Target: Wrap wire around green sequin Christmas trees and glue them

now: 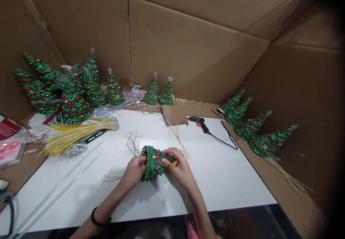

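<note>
Between my two hands a small green Christmas tree ornament [153, 164] with a red garland lies on its side, its base toward the left. Fingers of my left hand [136, 170] are closed on the base end. My right hand [178, 166] grips the tree's upper part, and a short tan stick [174, 164] is tucked among its fingers. Thin loose wires [134, 143] stick out behind the base. The tree's tip is mostly hidden by my right hand.
A hot glue gun [201, 124] lies beside a cardboard piece [175, 115], its cord curving right. Yellow and white wire bundles [78, 133] lie left. Finished trees [91, 81] stand at the back left, and more trees [265, 142] lean on the right. Cardboard walls [188, 34] surround the white table [231, 181].
</note>
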Demonstrator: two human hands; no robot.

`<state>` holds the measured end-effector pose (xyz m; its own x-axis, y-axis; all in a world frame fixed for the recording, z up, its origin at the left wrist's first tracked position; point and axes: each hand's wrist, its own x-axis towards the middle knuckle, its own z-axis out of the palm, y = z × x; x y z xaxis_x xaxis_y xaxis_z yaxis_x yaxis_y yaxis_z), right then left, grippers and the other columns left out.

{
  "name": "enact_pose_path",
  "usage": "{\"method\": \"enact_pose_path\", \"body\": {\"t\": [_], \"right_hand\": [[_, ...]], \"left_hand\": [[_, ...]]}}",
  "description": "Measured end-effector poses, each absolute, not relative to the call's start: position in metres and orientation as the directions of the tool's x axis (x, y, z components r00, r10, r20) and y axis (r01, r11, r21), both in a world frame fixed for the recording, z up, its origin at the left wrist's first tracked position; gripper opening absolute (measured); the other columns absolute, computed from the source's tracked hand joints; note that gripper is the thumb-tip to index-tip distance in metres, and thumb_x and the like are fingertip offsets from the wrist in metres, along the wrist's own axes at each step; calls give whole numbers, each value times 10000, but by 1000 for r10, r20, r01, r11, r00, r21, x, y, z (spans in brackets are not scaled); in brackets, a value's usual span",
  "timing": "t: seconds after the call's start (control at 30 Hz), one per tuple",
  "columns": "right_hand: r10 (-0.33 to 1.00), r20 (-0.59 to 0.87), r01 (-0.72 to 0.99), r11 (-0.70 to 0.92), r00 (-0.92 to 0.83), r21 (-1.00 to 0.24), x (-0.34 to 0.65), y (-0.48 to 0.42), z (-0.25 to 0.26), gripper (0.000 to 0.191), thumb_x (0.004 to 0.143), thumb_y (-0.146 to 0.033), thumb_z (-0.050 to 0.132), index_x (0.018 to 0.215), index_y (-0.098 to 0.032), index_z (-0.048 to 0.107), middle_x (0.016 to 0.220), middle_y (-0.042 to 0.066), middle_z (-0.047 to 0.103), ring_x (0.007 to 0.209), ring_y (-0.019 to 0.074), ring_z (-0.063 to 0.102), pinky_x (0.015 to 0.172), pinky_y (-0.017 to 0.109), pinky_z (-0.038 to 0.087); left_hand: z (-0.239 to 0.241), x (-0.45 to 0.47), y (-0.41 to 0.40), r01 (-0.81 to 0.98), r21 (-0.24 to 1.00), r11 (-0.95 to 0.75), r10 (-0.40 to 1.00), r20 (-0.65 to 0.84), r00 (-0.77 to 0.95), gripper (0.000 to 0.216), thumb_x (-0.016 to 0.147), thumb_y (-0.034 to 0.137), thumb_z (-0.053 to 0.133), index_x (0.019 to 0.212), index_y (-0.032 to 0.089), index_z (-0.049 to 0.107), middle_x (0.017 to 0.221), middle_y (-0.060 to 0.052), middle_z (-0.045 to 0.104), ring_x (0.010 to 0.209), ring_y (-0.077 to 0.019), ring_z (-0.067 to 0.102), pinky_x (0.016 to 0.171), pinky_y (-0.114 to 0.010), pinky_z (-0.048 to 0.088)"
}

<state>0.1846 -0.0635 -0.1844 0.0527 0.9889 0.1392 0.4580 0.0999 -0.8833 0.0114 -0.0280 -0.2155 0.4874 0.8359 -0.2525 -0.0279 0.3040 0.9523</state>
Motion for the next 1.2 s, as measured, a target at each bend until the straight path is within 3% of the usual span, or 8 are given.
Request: {"method": "enact_pose_path", "body": {"t": [0.1, 0.23, 0.3, 0.4, 0.5, 0.73, 1.2], "right_hand": [[989, 127, 346, 91, 82, -934, 201, -63, -178, 275, 848, -395, 504, 1021, -221, 629, 943, 44, 630, 891, 198, 562, 772, 313, 419], [841, 250, 258, 137, 480, -956, 218, -75, -162, 379, 918, -457, 333, 1043, -210, 591, 951, 61, 638, 871, 184, 537, 753, 299, 400], [767, 274, 199, 193, 580, -961, 216, -88, -157, 372, 934, -430, 309, 948, -197, 599, 870, 54, 641, 738, 157, 509, 667, 276, 387], [799, 268, 77, 270, 538, -960, 198, -105, -158, 379, 936, -383, 347, 709, -179, 572, 651, 21, 585, 566, 124, 431, 526, 251, 332], [827, 264, 15, 296, 496, -955, 180, -112, -166, 392, 927, -357, 396, 605, -176, 528, 580, 6, 542, 555, 118, 462, 526, 250, 357], [829, 285, 106, 268, 480, -958, 172, -110, -171, 339, 913, -340, 432, 641, -179, 555, 628, 10, 567, 593, 127, 524, 582, 261, 418], [839, 321, 165, 276, 440, -947, 168, -113, -180, 324, 934, -313, 381, 694, -195, 564, 659, 4, 555, 623, 125, 503, 586, 244, 401]], "left_hand": [[-217, 12, -28, -16, 944, 330, 817, -278, 505, 208, 652, 286, 644, 748, 112, 706, 538, -12, 647, 473, -148, 572, 491, -237, 453], [-216, 13, -27, 17, 956, 292, 829, -262, 494, 196, 631, 287, 645, 697, 112, 704, 519, -9, 638, 479, -151, 577, 485, -235, 447], [-215, 12, -27, 34, 961, 275, 838, -257, 482, 188, 619, 288, 646, 665, 115, 700, 509, -6, 633, 487, -153, 578, 493, -237, 451], [-214, 12, -27, 54, 964, 262, 848, -256, 464, 183, 609, 298, 647, 617, 121, 691, 488, -4, 622, 490, -158, 575, 494, -240, 450], [-215, 12, -28, 85, 965, 247, 850, -258, 460, 175, 613, 292, 645, 590, 124, 685, 487, -1, 620, 493, -153, 571, 500, -234, 448], [-216, 10, -29, 115, 967, 227, 837, -254, 485, 169, 625, 289, 646, 602, 127, 691, 516, 2, 628, 522, -152, 572, 513, -226, 446], [-217, 9, -24, 131, 976, 176, 831, -219, 511, 145, 655, 267, 643, 677, 134, 695, 590, -5, 646, 574, -154, 573, 557, -226, 454]]}}
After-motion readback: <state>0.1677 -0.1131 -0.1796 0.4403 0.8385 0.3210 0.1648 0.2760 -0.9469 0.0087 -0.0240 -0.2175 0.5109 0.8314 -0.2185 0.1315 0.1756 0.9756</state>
